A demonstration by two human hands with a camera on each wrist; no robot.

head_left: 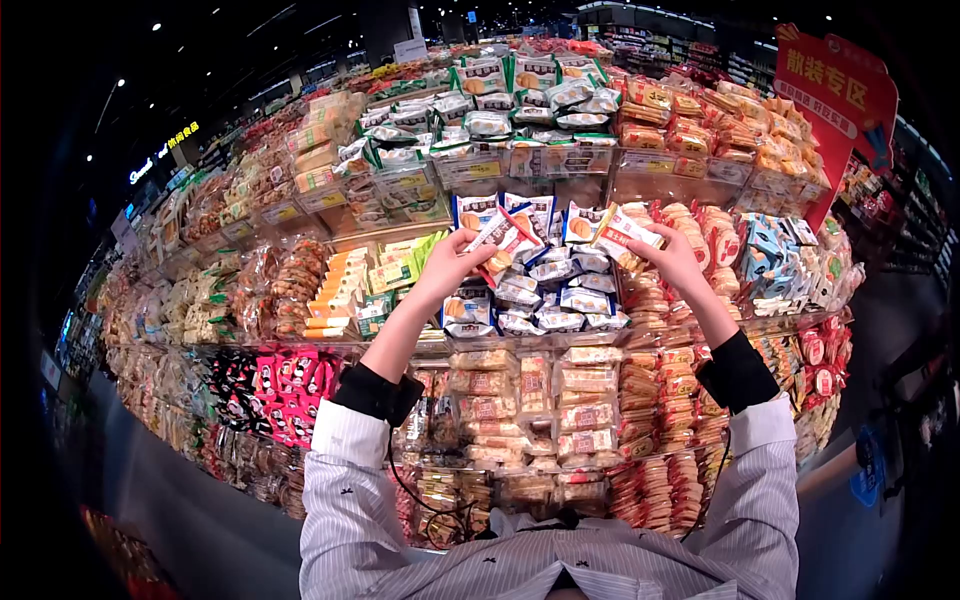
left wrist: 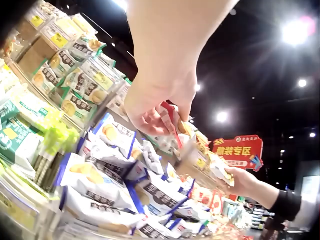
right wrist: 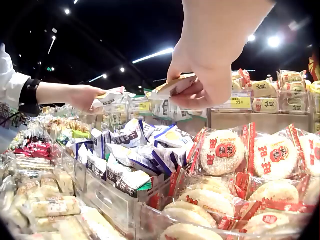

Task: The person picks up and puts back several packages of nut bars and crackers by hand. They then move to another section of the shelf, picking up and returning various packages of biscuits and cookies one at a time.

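Observation:
My left hand (head_left: 455, 262) pinches a red-and-white snack packet (head_left: 506, 240) by its left side, over a bin of blue-and-white snack packets (head_left: 545, 290). On the other side of that bin, my right hand (head_left: 670, 255) grips a white-and-tan snack packet (head_left: 624, 238) between thumb and fingers. Both packets are held up above the pile, a small gap apart. In the left wrist view the red edge of the left packet (left wrist: 172, 122) shows under the curled fingers. The right wrist view shows the other packet (right wrist: 172, 87) tilted in my right hand.
Round rice crackers in clear wrappers (right wrist: 223, 152) fill the bin to the right. Yellow and green packets (head_left: 400, 262) stand to the left. Green-edged packets (head_left: 490, 120) are heaped on the tier behind, with clear bin walls (right wrist: 107, 195) between. A red sign (head_left: 830, 95) rises at the back right.

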